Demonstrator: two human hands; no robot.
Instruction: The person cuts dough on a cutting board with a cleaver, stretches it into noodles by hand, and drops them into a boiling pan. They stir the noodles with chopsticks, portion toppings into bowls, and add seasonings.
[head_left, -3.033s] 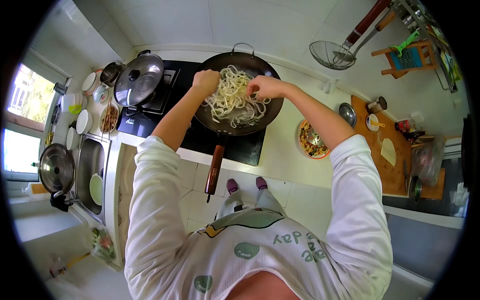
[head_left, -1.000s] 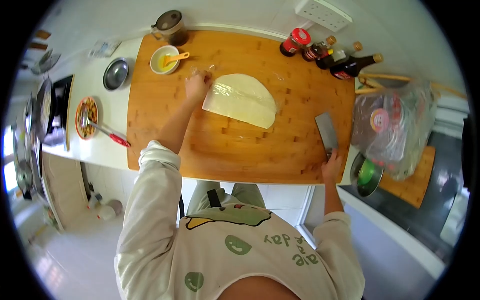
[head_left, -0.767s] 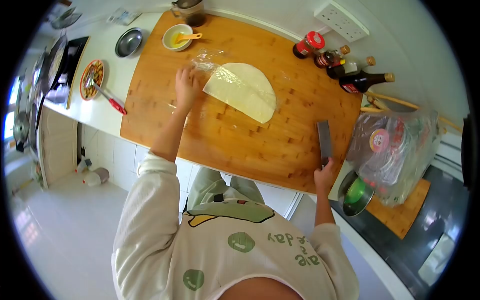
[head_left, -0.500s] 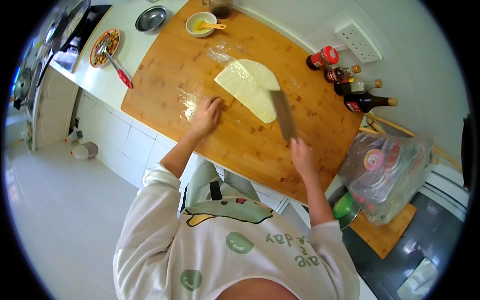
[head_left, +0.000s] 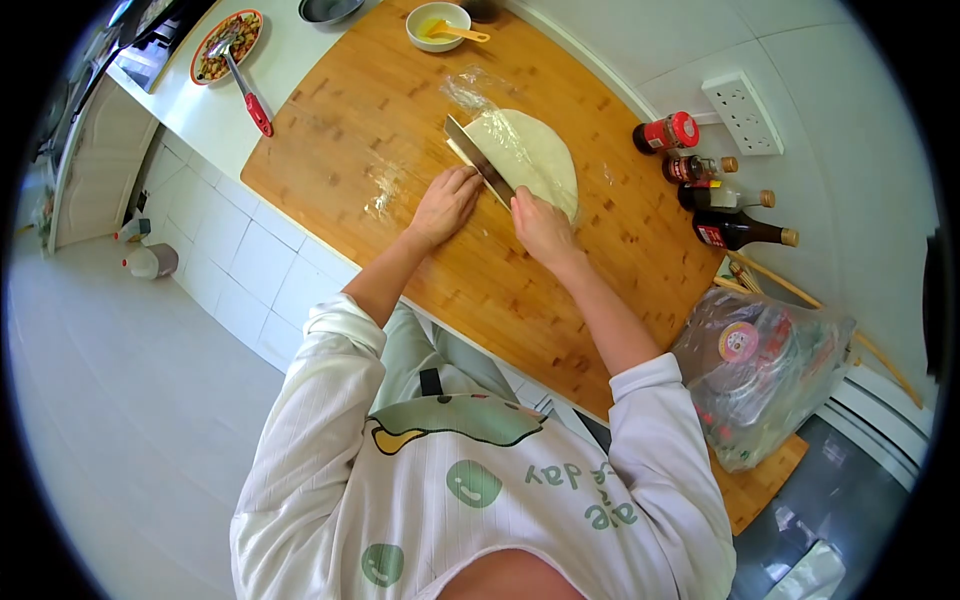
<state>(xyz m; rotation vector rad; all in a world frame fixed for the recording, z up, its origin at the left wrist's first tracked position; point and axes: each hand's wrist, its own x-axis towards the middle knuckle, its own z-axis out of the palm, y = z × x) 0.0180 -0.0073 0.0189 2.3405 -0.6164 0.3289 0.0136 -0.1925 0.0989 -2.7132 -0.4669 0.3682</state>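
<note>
A pale folded sheet of dough [head_left: 545, 155], half-round with a straight near edge, lies on the wooden board [head_left: 400, 90]. In my right hand [head_left: 543, 228] is the handle of a cleaver [head_left: 476, 158]. Its blade stands along the dough's straight edge, with a narrow strip of dough on the near side. My left hand [head_left: 447, 205] has its fingers bent together, the tips at this edge beside the blade. Some of the fingertip contact is hidden. Crumpled clear plastic film [head_left: 468, 88] lies at the dough's far left.
At the back stands a white bowl [head_left: 438, 27] with yellow liquid and an orange-handled utensil. Several bottles and a red-lidded jar [head_left: 665, 132] line the wall. A plate of chopped food [head_left: 228, 48] with a red-handled spoon is at left; a plastic bag [head_left: 770, 370] at right.
The cleaver has swung from the dough's right side to its straight near edge. My left hand has moved right and up to the dough beside the blade. The camera view has shifted slightly.
</note>
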